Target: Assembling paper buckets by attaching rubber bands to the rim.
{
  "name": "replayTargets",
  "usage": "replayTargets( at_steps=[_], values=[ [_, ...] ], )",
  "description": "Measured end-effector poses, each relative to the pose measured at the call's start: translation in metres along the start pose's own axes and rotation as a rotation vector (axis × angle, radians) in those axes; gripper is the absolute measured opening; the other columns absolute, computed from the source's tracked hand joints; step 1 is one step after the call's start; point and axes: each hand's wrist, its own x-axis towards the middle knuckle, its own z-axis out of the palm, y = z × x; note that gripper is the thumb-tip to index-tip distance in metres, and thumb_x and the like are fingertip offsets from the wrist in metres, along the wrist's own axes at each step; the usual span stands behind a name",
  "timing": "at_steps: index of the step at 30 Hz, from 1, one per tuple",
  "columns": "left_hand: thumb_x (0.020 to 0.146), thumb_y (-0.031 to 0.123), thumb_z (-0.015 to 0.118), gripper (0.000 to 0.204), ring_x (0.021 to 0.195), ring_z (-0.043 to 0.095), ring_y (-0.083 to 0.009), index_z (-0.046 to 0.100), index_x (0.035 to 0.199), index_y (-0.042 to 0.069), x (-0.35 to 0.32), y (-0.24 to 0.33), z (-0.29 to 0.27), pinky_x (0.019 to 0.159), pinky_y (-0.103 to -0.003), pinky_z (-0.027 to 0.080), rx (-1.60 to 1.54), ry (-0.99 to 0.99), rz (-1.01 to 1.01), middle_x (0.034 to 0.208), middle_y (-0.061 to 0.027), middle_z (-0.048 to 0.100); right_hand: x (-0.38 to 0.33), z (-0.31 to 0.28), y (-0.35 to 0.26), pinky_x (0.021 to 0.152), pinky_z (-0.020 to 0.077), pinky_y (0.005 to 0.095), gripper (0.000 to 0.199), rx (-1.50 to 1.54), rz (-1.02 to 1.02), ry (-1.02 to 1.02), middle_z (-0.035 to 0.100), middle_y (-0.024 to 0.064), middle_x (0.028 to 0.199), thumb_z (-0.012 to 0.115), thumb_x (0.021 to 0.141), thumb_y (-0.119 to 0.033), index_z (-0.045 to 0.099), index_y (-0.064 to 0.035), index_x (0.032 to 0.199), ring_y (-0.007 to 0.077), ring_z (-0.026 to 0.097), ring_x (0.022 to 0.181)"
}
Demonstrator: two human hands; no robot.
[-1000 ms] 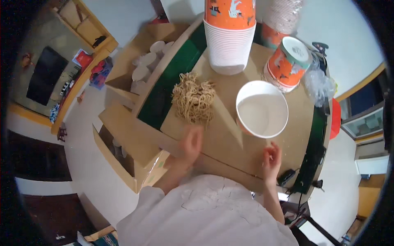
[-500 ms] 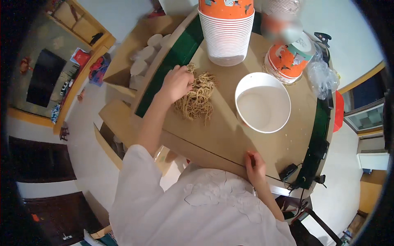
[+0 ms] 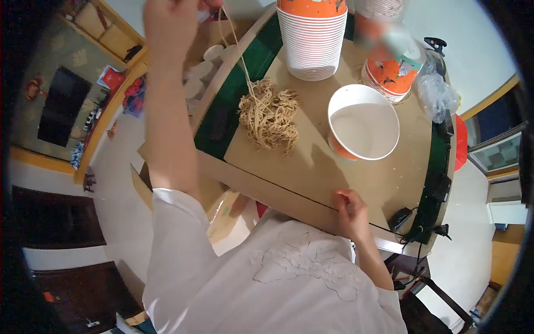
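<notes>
My left hand (image 3: 177, 12) is raised at the top edge, partly cut off by the frame. From its closed fingers a thin tan string (image 3: 242, 58) runs down to a tangled heap of tan string (image 3: 270, 119) on the cardboard-covered table, and a loose length also hangs below the hand. My right hand (image 3: 351, 211) rests by the near table edge with its fingers curled in and nothing visible in them. Beyond it stands a white paper bucket (image 3: 364, 131), its mouth facing up, with orange on its outside.
A tall stack of white and orange paper buckets (image 3: 313, 44) stands behind the heap. At the back right are another orange bucket (image 3: 386, 78) and a clear plastic bag (image 3: 436, 94). A black adapter (image 3: 399, 219) lies near the right edge. Left of the table, a box holds white cups (image 3: 203, 69).
My left hand has lifted off the heap, up and to the left, drawing a string out of it. My right hand stays near the table edge. The view has shifted slightly.
</notes>
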Motion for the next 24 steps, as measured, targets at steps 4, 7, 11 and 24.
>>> replayTargets(
  at_steps=[4, 7, 11, 24],
  values=[
    [0.091, 0.012, 0.057, 0.009, 0.061, 0.058, -0.0088, 0.059, 0.093, 0.003, -0.007, 0.055, 0.001, 0.055, -0.023, 0.046, -0.111, 0.018, -0.016, 0.072, -0.0018, 0.064, 0.003, 0.0, -0.014, 0.065, 0.0484, 0.0267, 0.019, 0.039, -0.031, -0.002, 0.06, 0.0099, 0.086, 0.054, 0.085, 0.005, 0.061, -0.0018, 0.101, 0.0182, 0.061, 0.075],
    [0.088, 0.008, 0.06, 0.011, 0.069, 0.061, -0.0137, 0.058, 0.097, 0.003, -0.014, 0.035, 0.0, 0.059, -0.027, 0.048, 0.014, -0.109, 0.067, 0.083, -0.006, 0.064, 0.017, -0.007, -0.04, 0.068, 0.0485, 0.0269, 0.02, 0.141, -0.08, -0.082, 0.06, 0.0102, 0.087, 0.054, 0.084, 0.005, 0.062, -0.0016, 0.101, 0.0184, 0.061, 0.077],
    [0.088, 0.012, 0.06, 0.01, 0.07, 0.057, -0.0076, 0.061, 0.093, 0.004, -0.043, 0.053, 0.017, 0.068, -0.022, 0.047, -0.052, -0.136, 0.004, 0.086, -0.0061, 0.069, 0.082, -0.036, -0.134, 0.069, 0.0479, 0.0264, 0.021, 0.123, -0.458, 0.067, 0.061, 0.0089, 0.087, 0.057, 0.083, 0.005, 0.062, -0.0014, 0.103, 0.0161, 0.059, 0.077],
    [0.084, 0.006, 0.062, 0.006, 0.069, 0.058, -0.0047, 0.059, 0.086, 0.001, -0.079, 0.068, 0.046, 0.063, -0.019, 0.046, -0.162, -0.318, -0.03, 0.073, -0.001, 0.064, 0.179, -0.037, -0.201, 0.057, 0.0454, 0.0239, 0.016, 0.255, -0.455, 0.167, 0.06, 0.0023, 0.068, 0.066, 0.083, -0.009, 0.061, -0.0001, 0.096, 0.0071, 0.054, 0.061]
  ],
)
